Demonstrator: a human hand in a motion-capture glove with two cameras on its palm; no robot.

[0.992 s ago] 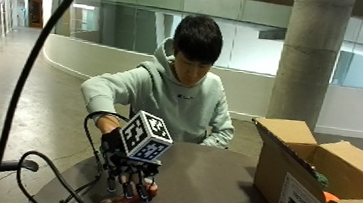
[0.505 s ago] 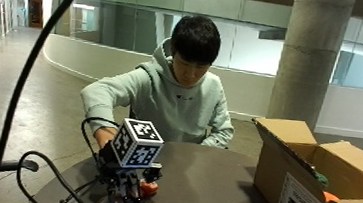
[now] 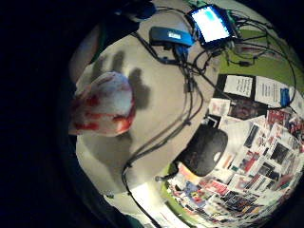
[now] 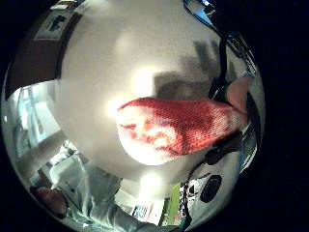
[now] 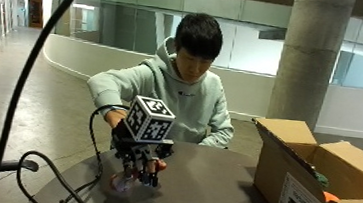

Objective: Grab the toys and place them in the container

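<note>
Pinching the soft red-and-white fabric toy [image 5: 122, 180] with curled fingers of the black-gloved right hand [image 5: 139, 160], just above the round grey table [image 5: 213, 185]. Could slip out during the carry, held only by one end. Well apart waits the open brown cardboard box [image 5: 306, 189].

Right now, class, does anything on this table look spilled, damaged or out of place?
Nothing stands out. The gloved right hand grips a red and white toy over the table; the cardboard box stands upright, flaps open.
</note>
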